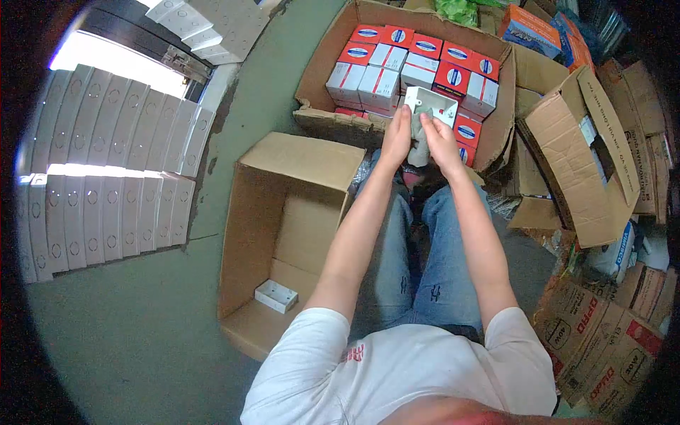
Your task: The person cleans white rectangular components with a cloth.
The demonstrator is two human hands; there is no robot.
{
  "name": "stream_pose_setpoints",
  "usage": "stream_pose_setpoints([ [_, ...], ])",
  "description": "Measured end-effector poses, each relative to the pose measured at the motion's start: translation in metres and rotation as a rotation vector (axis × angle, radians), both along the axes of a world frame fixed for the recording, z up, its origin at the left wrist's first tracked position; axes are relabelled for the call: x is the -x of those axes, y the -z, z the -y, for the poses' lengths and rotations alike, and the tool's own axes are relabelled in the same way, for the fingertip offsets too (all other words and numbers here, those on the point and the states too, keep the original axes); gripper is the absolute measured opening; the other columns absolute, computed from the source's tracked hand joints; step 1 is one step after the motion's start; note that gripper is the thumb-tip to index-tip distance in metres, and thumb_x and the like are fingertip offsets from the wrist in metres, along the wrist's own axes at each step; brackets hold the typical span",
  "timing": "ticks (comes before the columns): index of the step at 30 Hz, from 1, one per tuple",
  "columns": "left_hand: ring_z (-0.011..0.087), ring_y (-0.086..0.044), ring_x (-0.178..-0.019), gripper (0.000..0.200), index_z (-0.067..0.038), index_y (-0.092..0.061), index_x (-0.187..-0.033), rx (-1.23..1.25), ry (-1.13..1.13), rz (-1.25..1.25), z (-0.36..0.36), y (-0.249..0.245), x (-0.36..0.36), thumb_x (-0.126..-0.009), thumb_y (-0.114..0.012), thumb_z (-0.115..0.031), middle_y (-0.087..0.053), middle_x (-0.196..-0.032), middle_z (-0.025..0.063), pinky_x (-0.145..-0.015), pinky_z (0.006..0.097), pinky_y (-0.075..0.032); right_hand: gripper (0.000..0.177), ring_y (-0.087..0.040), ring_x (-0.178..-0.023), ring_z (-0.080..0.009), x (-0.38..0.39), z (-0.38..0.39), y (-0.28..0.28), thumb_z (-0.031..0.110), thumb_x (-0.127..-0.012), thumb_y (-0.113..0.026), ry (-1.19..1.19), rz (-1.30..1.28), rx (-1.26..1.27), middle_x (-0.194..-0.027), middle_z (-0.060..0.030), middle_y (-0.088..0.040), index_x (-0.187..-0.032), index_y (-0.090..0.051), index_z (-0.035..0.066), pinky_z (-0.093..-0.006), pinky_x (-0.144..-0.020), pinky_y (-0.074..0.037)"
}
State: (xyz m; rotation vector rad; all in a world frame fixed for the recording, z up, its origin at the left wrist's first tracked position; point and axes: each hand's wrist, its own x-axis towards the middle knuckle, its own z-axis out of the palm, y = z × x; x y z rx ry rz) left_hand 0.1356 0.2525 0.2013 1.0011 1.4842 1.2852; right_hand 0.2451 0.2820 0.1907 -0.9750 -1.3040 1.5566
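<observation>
In front of my knees, both hands meet at a white plastic electrical mounting box [443, 104], which is tilted with its hollow side up. My left hand [398, 138] grips its near left side. My right hand [440, 144] is closed on a grey cloth [419, 151] pressed against the box's near edge, and the cloth's loose end hangs between my hands. Just beyond is an open carton [309, 81] holding rows of small red and white boxes [378, 83]. A similar white mounting box [276, 296] lies inside an open empty-sided carton [244, 234] left of my legs.
Stacks of white plastic boxes [106, 134] stand on the green floor [134, 333] at the left. Opened cartons [577, 142] crowd the right side, with printed cardboard boxes [602, 340] below them. A green plastic bag [457, 10] lies at the back.
</observation>
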Motion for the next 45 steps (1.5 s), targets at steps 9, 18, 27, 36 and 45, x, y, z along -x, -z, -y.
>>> stream_pose_setpoints([
  [9,0.0328,-0.058,-0.086,0.047,-0.001,-0.051,-0.104,-0.175,-0.026,-0.175,-0.007,0.021,-0.007,-0.099,-0.030,-0.043,-0.058,-0.088,0.0204,-0.079,0.0388,-0.043,0.027,-0.056,-0.085,-0.0066,-0.010,-0.003,-0.024,0.027,-0.092,-0.058,0.116,-0.234,0.214,-0.096,-0.0004,-0.064,-0.105,-0.063,0.003,-0.0213,-0.077,-0.042],
  [18,0.0481,-0.057,-0.090,0.044,-0.007,-0.049,-0.108,-0.065,0.043,-0.383,-0.004,0.023,-0.009,-0.095,-0.034,-0.047,-0.061,-0.090,0.0289,-0.074,0.0520,-0.044,0.031,-0.058,-0.092,-0.0118,-0.009,-0.013,-0.011,0.014,-0.083,-0.069,0.272,-0.182,0.058,-0.102,-0.0077,-0.065,-0.109,-0.063,-0.001,-0.0254,-0.081,-0.045],
  [27,0.0379,-0.058,-0.102,0.060,-0.010,-0.048,-0.125,0.078,-0.009,-0.376,-0.006,0.024,-0.007,-0.095,-0.023,-0.056,-0.065,-0.098,0.0224,-0.084,0.0458,-0.044,0.042,-0.060,-0.092,-0.0187,-0.006,-0.022,0.012,0.011,-0.079,-0.071,0.377,0.001,-0.211,-0.100,-0.0091,-0.058,-0.107,-0.041,0.005,-0.0309,-0.079,-0.046],
  [36,0.0183,-0.057,-0.094,0.066,-0.026,-0.032,-0.139,0.241,0.046,0.652,-0.013,0.030,0.022,-0.087,-0.041,-0.065,-0.051,-0.122,0.0062,-0.072,0.0359,-0.045,0.047,-0.058,-0.104,-0.0365,-0.009,0.001,-0.002,-0.001,-0.074,-0.059,-0.289,0.527,-0.439,-0.109,-0.0159,-0.063,-0.118,-0.046,0.012,-0.0395,-0.082,-0.048],
  [45,0.0161,-0.056,-0.095,0.054,-0.006,-0.054,-0.123,0.126,-0.021,0.376,-0.004,0.016,0.007,-0.089,-0.054,-0.049,-0.060,-0.107,0.0074,-0.078,0.0305,-0.045,0.034,-0.057,-0.093,-0.0180,-0.009,-0.011,0.027,0.021,-0.088,-0.061,-0.117,0.269,-0.177,-0.100,-0.0120,-0.062,-0.112,-0.051,-0.001,-0.0293,-0.082,-0.044],
])
